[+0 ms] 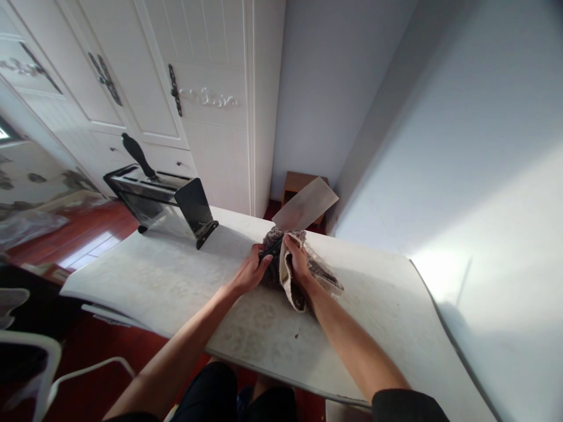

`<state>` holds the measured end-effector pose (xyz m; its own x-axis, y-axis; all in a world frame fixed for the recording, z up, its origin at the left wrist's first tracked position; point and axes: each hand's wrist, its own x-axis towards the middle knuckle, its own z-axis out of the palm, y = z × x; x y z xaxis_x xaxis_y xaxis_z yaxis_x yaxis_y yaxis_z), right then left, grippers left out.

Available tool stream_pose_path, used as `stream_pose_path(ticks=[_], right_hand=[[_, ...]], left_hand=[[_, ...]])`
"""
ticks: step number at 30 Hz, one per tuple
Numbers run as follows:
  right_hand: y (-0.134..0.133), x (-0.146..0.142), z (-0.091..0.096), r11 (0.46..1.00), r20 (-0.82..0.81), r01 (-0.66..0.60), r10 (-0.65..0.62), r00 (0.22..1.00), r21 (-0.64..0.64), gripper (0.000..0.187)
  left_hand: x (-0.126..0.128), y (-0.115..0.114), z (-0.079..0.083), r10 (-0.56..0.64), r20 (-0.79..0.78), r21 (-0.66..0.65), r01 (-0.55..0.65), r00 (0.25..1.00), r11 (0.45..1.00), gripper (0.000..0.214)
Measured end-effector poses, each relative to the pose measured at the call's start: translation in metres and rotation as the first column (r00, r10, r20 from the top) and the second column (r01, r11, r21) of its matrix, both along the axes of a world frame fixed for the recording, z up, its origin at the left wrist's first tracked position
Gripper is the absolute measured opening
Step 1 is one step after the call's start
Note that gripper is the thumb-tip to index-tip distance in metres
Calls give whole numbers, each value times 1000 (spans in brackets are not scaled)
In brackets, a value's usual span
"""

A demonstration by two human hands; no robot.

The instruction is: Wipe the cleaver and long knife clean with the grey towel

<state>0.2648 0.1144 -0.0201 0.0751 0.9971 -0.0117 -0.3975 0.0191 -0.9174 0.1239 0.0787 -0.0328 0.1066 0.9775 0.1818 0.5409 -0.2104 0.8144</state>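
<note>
A broad steel cleaver (307, 206) points up and away from me over a pale table (176, 287). My left hand (251, 271) is closed round its dark handle. My right hand (298, 259) is closed on a brown and cream cloth (294, 287), pressed against the base of the blade. Part of the cloth hangs down onto the table under my right wrist. The handle is mostly hidden by my fingers and the cloth.
A black and steel knife rack (162, 202) stands at the table's far left, with a black-handled knife (138, 155) in it. White wardrobe doors (185, 88) rise behind. A wall runs along the right edge. A small wooden stool (297, 183) sits in the corner. A white chair (44, 363) is at lower left.
</note>
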Motion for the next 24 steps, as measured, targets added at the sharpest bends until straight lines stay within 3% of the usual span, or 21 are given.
stream_pose_path(ticks=[5, 9, 17, 20, 24], right_hand=[[-4, 1, 0, 989, 77, -125, 119, 990, 82, 26], [-7, -4, 4, 985, 139, -151, 139, 981, 83, 28], [-4, -26, 9, 988, 79, 21, -33, 996, 155, 31], [-2, -25, 11, 984, 53, 70, -80, 995, 162, 29], [4, -18, 10, 982, 45, 99, -107, 993, 160, 31]], left_hand=[[-2, 3, -2, -20, 6, -58, 21, 1000, 998, 40], [-3, 4, -3, -40, 12, -36, 40, 999, 999, 37], [-4, 0, 1, -129, -101, 7, 130, 987, 991, 32], [-6, -2, 3, -189, -143, 40, 197, 972, 980, 32], [-7, -3, 2, -168, -259, 43, 185, 951, 982, 31]])
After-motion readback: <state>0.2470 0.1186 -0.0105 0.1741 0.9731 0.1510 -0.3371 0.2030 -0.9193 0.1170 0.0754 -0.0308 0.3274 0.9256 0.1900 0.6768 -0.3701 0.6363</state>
